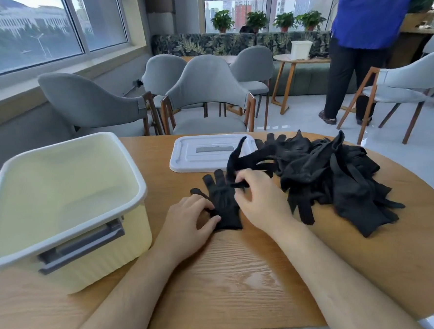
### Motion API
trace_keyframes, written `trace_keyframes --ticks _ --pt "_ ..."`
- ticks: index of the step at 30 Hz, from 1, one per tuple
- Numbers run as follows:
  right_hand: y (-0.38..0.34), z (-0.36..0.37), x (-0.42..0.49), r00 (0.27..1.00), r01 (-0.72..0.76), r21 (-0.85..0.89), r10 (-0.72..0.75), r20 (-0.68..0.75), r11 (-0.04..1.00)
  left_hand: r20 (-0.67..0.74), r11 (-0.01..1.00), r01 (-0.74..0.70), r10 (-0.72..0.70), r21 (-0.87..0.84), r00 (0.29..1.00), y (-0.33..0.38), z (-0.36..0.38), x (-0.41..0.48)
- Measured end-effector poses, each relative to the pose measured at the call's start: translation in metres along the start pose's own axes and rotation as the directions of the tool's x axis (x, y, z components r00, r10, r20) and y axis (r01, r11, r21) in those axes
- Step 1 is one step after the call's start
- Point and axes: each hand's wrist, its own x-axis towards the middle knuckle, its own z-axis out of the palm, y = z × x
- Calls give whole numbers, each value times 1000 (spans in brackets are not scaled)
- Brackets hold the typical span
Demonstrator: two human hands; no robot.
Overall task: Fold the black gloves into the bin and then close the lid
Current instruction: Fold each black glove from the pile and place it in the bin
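One black glove (223,204) lies flat on the wooden table (243,277), fingers pointing away from me. My left hand (191,221) presses on its cuff and thumb side with spread fingers. My right hand (258,200) pinches a second black glove (246,157), which hangs lifted above the flat one with its fingers sticking up. A heap of several black gloves (339,179) lies to the right. The pale yellow bin (61,212) stands open and empty at the left. Its white lid (205,153) with a grey handle rests at the table's far side.
Grey chairs (206,96) stand behind the table. A person in a blue top (365,28) stands at the back right beside a small round table (298,57) holding another white bin. The wooden table's edge curves away on the right.
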Motion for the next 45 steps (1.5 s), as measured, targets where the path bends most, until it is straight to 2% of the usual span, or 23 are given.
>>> trace_keyframes --ticks 2,7,17,20,23,27,30,33,35,37,41,43,45 --pt "-8 12 -2 987 89 -107 -74 144 990 -1 1000 0 0 18 1000 -1 1 -1" --pt "1 14 -13 959 123 4 -119 256 992 92 999 32 -32 8 995 -7 -2 -5" --pt "3 5 -13 938 126 172 -173 299 977 79 994 97 -94 -40 992 -2 -6 -4" --pt "4 2 -13 921 93 183 -154 358 979 75 995 88 -84 -52 994 -1 -6 -3" --pt "4 -1 -14 905 63 175 -130 405 983 71 995 38 -32 -92 997 -3 -7 -2" --pt "4 0 -15 912 6 225 -98 398 974 75 985 -76 88 -157 993 -4 -4 -3" --pt "6 4 -16 927 -18 235 -71 367 972 66 980 -94 108 -177 992 -3 -5 -5" --pt "3 10 -14 978 -16 193 -25 206 981 66 980 -91 104 -175 992 -1 -8 -5" --pt "-2 11 -4 995 -3 107 -8 99 994 61 980 -101 113 -174 992 3 -9 -3" --pt "-7 17 14 992 2 10 -4 123 1000 58 979 -103 115 -178 992 4 -8 -2" --pt "-19 39 42 961 -23 -183 72 267 983 47 976 -100 110 -192 993 2 -6 -2" --pt "-20 49 42 961 -35 -249 100 256 968 45 977 -104 114 -188 992 2 -5 -3" --pt "-19 53 37 973 -38 -241 90 210 970 39 976 -108 118 -187 992 2 -6 -2"
